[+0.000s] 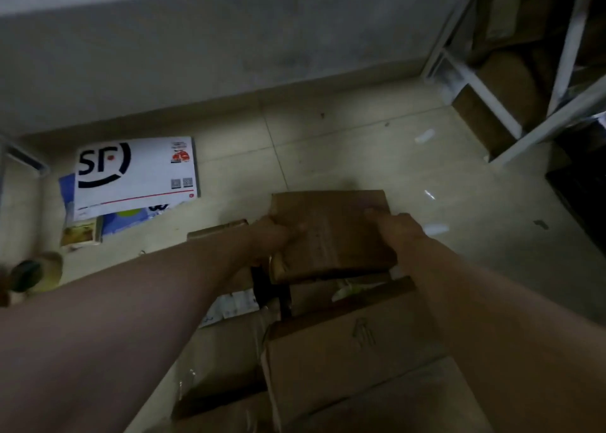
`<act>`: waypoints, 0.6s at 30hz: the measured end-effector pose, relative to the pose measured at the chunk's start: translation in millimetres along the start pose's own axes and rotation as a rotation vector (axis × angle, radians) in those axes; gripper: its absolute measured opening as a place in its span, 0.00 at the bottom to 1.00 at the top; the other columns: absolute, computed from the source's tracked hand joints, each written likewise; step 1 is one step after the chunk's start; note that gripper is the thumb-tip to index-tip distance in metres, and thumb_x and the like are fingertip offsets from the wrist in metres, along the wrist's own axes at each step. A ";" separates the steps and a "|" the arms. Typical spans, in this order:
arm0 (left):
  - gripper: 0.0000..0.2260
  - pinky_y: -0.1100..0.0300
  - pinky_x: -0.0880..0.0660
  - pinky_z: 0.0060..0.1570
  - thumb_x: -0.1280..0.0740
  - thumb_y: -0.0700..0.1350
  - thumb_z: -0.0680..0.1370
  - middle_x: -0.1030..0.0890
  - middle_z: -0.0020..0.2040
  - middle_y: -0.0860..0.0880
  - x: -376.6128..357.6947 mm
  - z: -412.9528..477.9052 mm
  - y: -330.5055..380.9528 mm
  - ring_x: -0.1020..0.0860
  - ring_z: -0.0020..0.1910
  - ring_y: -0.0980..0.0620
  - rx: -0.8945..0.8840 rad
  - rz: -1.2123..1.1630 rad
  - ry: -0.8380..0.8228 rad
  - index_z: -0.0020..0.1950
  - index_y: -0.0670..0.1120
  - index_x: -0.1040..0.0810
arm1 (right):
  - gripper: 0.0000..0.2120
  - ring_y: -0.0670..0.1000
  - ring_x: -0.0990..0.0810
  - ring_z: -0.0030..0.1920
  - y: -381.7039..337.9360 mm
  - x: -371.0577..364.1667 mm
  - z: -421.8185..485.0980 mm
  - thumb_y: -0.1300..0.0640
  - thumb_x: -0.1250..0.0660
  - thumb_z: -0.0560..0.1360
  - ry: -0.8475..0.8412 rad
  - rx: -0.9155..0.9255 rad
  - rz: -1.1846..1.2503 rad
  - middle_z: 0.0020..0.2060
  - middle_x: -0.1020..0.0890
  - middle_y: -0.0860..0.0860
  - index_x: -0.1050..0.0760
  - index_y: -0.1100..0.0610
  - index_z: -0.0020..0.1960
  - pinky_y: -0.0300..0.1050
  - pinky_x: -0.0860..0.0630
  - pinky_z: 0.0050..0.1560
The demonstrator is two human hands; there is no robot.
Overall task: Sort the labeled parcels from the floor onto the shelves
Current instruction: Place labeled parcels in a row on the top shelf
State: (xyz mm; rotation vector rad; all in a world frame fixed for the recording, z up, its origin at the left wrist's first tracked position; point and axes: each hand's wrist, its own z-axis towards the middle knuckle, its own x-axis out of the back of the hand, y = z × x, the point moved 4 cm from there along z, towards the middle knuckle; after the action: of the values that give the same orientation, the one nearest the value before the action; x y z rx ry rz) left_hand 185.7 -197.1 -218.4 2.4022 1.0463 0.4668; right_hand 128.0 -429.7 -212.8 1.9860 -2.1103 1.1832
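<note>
Left hand (pixel 273 236) and right hand (pixel 398 227) grip opposite edges of brown parcel (pixel 334 232), bare floor (pixel 344 144) beyond, shelving (pixel 511 124) at right

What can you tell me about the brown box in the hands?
The box is small, flat and brown, and looks like plain cardboard, a bit worn at its near corner. It is closed and tilted, held over a pile of bigger cardboard boxes. The left hand grips its left edge with the thumb on top. The right hand holds its right edge. The picture is too blurred to show a label.
</note>
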 end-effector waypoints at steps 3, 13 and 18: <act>0.27 0.44 0.23 0.55 0.27 0.61 0.71 0.22 0.59 0.45 -0.6 7.0 -13.8 0.21 0.55 0.41 0.159 -0.139 -0.017 0.63 0.49 0.29 | 0.38 0.61 0.25 0.67 13.8 -13.9 17.4 0.39 0.30 0.74 -0.072 -0.030 0.196 0.69 0.25 0.58 0.33 0.59 0.75 0.55 0.28 0.68; 0.42 0.28 0.29 0.55 0.29 0.73 0.63 0.28 0.65 0.37 19.6 -140.7 71.0 0.26 0.60 0.30 0.183 -0.443 -0.093 0.67 0.48 0.34 | 0.35 0.61 0.20 0.56 -59.3 83.0 -112.6 0.30 0.36 0.72 0.062 0.009 0.243 0.61 0.22 0.55 0.33 0.50 0.71 0.58 0.20 0.54; 0.47 0.29 0.27 0.55 0.44 0.80 0.66 0.27 0.65 0.33 26.1 -266.3 114.3 0.26 0.60 0.27 0.329 -0.443 -0.116 0.66 0.41 0.31 | 0.40 0.63 0.24 0.62 -93.9 149.6 -228.9 0.27 0.37 0.69 0.097 -0.022 0.223 0.63 0.24 0.57 0.31 0.51 0.72 0.63 0.28 0.65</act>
State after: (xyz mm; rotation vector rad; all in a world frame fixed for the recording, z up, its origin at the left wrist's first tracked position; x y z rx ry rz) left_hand 142.1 -169.2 67.9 2.3241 1.6492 -0.0010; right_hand 71.6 -430.1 70.8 1.6815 -2.3313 1.2509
